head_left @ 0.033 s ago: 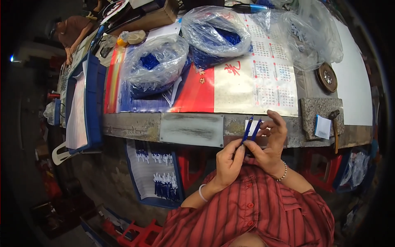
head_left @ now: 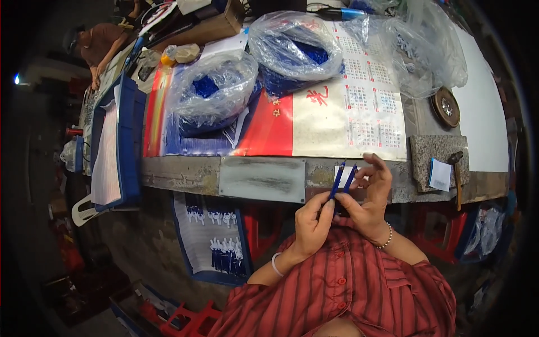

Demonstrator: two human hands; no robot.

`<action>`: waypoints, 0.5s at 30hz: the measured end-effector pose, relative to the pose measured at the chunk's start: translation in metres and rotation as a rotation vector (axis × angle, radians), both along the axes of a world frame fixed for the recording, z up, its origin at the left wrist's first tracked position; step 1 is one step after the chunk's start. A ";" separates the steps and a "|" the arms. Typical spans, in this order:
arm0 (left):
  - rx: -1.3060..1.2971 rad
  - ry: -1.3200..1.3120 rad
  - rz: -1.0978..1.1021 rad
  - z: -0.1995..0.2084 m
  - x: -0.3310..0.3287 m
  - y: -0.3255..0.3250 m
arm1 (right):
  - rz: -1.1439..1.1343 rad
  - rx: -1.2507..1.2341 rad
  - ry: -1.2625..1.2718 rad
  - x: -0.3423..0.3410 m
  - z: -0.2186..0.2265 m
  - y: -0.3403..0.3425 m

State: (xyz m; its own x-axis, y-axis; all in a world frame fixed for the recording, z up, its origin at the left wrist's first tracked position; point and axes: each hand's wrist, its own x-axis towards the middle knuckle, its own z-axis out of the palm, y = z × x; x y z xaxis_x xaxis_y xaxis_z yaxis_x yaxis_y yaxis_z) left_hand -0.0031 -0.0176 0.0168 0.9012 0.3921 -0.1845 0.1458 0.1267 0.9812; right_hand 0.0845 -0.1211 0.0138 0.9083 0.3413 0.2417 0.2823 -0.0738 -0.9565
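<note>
Just in front of my striped shirt, both hands meet at the table's near edge on a pair of slim blue legs (head_left: pixel 337 182) with dark pointed tips, set in a narrow V like a drawing compass. My left hand (head_left: pixel 312 226) pinches their lower end between thumb and fingers. My right hand (head_left: pixel 368 209) has its thumb on the lower part of the right leg, with the other fingers raised and loosely curled beside it. Where the two legs meet is hidden by my fingertips. A small white paper lies behind them on the table edge.
Plastic bags of blue parts (head_left: pixel 269 76) stand on a calendar sheet (head_left: pixel 314 132). To the right are a stone block (head_left: pixel 424 149), a hammer (head_left: pixel 457 174) and a round brown dish (head_left: pixel 443 109). A blue crate (head_left: pixel 130 135) stands left; below, a tray (head_left: pixel 193 247) holds blue-and-white pieces.
</note>
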 end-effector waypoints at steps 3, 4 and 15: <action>0.091 0.000 -0.054 0.008 -0.002 0.001 | 0.173 0.237 0.614 -0.002 0.012 -0.007; 0.138 -0.006 -0.067 0.006 -0.002 0.001 | 0.192 0.115 0.757 0.000 0.021 -0.010; 0.088 -0.064 -0.122 0.003 -0.005 -0.009 | 0.158 0.314 0.577 -0.002 0.021 0.001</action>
